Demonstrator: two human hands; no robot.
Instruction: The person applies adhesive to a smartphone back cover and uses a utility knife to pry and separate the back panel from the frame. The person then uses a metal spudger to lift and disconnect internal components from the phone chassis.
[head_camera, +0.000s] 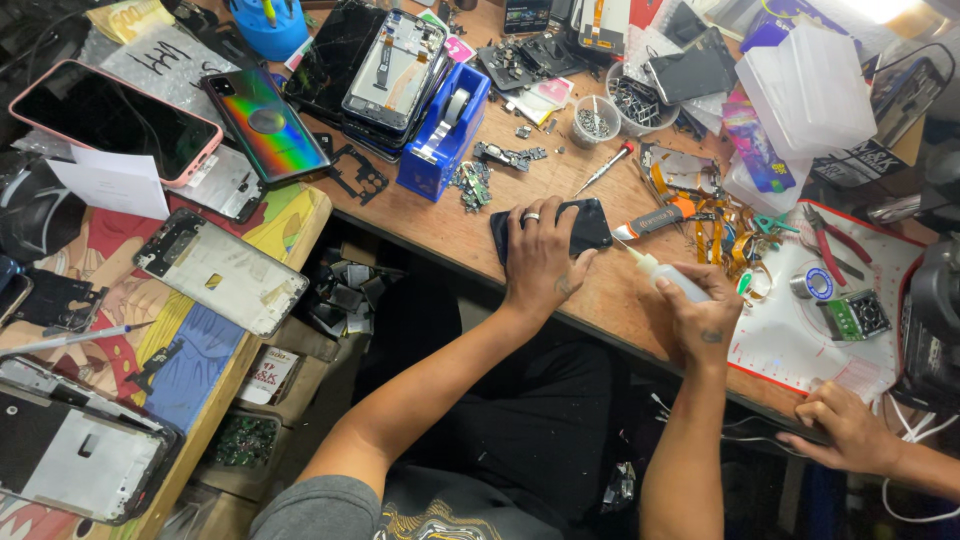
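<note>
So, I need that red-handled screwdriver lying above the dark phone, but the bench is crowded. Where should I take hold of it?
Grip the red-handled screwdriver by its red handle end, the upper right part, coming from above with the fingers across it. It lies flat and slanted on the wooden bench, thin metal shaft pointing lower left toward the dark phone under the left hand. The handle is thicker and has bare wood beside it.

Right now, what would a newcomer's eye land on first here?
At centre, the left hand presses a dark phone flat on the wooden bench, while the right hand aims a small squeeze bottle at its edge. Up left lies an iridescent phone back.
</note>
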